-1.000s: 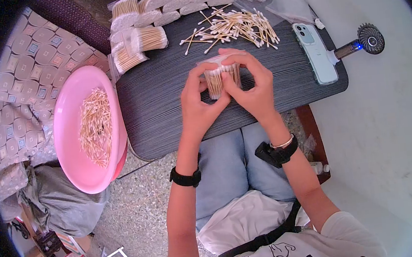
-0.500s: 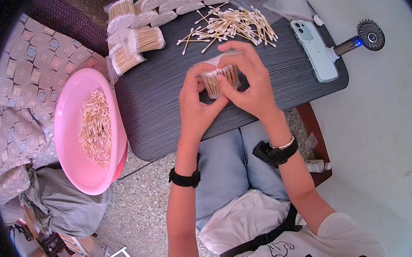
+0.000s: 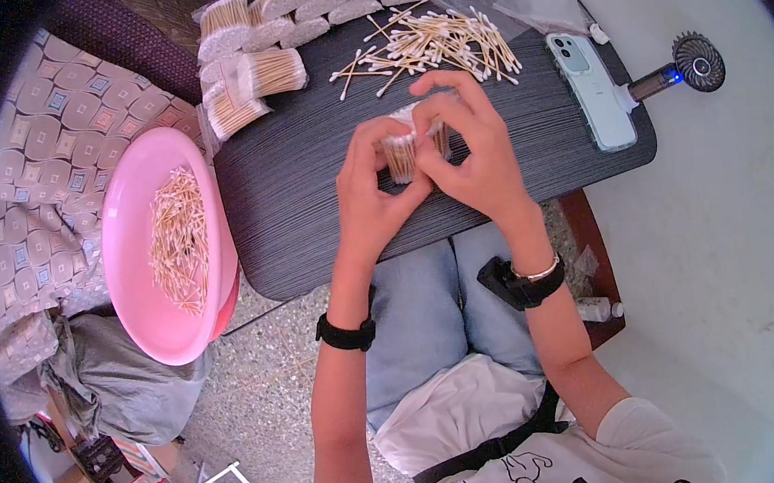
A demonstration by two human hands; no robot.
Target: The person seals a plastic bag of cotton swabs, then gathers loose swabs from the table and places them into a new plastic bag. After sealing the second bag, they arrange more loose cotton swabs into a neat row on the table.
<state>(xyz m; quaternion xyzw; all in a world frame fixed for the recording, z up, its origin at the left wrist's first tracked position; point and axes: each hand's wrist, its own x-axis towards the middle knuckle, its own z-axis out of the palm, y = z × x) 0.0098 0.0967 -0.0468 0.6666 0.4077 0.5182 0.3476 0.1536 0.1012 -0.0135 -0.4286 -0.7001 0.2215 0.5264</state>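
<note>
Both hands wrapped around a clear plastic bag of cotton swabs [image 3: 410, 146]: left hand [image 3: 371, 187], right hand [image 3: 472, 154], just over the dark ridged worktop [image 3: 307, 184], near the loose wooden-stick swab pile [image 3: 433, 46].

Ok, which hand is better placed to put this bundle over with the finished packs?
Probably the left. The left hand and right hand both grip the swab bundle, but the finished packs lie at the far left of the table, on the left hand's side.
</note>
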